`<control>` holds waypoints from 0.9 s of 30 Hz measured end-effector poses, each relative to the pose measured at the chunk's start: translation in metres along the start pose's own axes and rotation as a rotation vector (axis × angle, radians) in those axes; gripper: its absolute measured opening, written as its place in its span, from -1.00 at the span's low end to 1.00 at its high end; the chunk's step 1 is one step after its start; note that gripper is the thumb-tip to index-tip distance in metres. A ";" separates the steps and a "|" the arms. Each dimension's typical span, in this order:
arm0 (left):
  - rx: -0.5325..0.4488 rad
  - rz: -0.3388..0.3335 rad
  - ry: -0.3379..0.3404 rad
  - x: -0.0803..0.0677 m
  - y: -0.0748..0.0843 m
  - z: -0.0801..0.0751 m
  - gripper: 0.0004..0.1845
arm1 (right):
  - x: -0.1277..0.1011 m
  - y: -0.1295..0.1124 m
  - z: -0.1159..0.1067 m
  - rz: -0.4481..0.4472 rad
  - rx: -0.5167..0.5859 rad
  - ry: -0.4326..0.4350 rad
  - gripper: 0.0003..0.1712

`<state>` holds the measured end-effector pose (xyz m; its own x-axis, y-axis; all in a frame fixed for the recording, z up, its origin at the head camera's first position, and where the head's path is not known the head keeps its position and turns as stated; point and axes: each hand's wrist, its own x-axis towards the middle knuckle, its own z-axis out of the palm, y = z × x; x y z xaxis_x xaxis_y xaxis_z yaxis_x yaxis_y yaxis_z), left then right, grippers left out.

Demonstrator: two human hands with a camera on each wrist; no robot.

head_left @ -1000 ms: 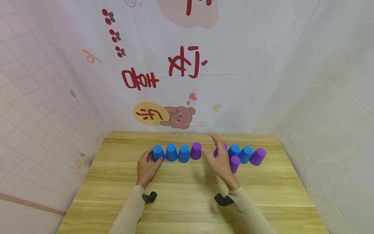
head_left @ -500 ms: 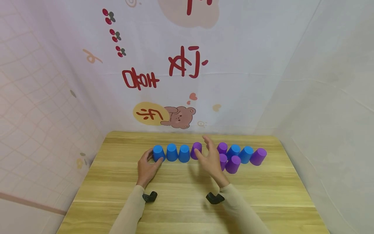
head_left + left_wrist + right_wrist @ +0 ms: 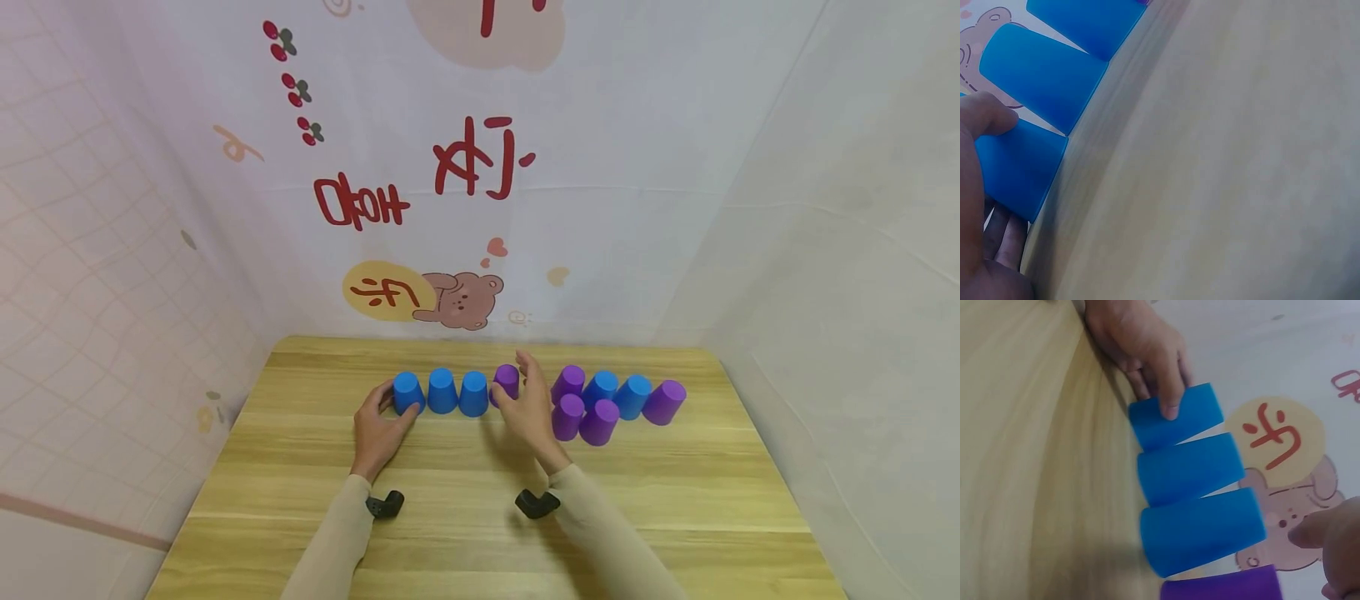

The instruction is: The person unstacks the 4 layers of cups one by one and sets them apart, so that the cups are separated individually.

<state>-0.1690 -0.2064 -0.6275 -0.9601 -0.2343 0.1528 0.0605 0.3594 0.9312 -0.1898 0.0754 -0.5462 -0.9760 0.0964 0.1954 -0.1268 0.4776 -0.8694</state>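
We see a row of cups standing upside down on the wooden tabletop (image 3: 480,500), so none of them shows any contents. At the left end, our left hand (image 3: 378,429) grips the first blue cup (image 3: 407,392), thumb on its near side and fingers behind it. Two more blue cups (image 3: 457,392) stand just right of it, touching in line. Next comes a purple cup (image 3: 507,381), and our right hand (image 3: 528,408) is at it with fingers loosely spread around it; we cannot tell whether they grip it. Farther right is a cluster of three purple cups (image 3: 581,408), then two blue cups (image 3: 617,392) and one last purple cup (image 3: 664,401) at the right end.
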 end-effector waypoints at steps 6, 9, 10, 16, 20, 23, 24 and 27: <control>0.008 0.003 0.002 0.000 0.000 0.000 -0.26 | 0.004 0.020 0.010 -0.030 0.001 0.035 -0.16; 0.013 0.006 0.004 0.000 -0.001 0.000 -0.26 | 0.007 0.038 0.017 -0.050 -0.005 0.058 -0.16; 0.016 0.007 0.005 0.000 -0.001 0.000 -0.26 | 0.008 0.045 0.019 -0.060 -0.010 0.065 -0.16; 0.004 0.020 0.011 0.000 -0.001 0.000 -0.27 | 0.010 0.048 0.021 -0.039 -0.026 0.070 -0.23; 0.004 0.027 0.014 0.001 -0.002 0.001 -0.27 | 0.007 0.034 0.015 -0.010 -0.019 0.040 -0.30; 0.004 0.026 0.014 0.001 -0.001 0.000 -0.27 | 0.007 0.028 0.014 0.010 -0.012 0.024 -0.34; 0.003 0.025 0.014 0.001 -0.001 0.000 -0.27 | 0.007 0.028 0.014 0.014 -0.012 0.021 -0.34; 0.001 0.021 0.011 0.001 -0.001 0.000 -0.27 | 0.007 0.028 0.014 0.018 -0.009 0.024 -0.35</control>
<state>-0.1699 -0.2069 -0.6286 -0.9555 -0.2371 0.1756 0.0799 0.3651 0.9275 -0.2030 0.0771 -0.5760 -0.9736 0.1259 0.1904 -0.1075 0.4833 -0.8688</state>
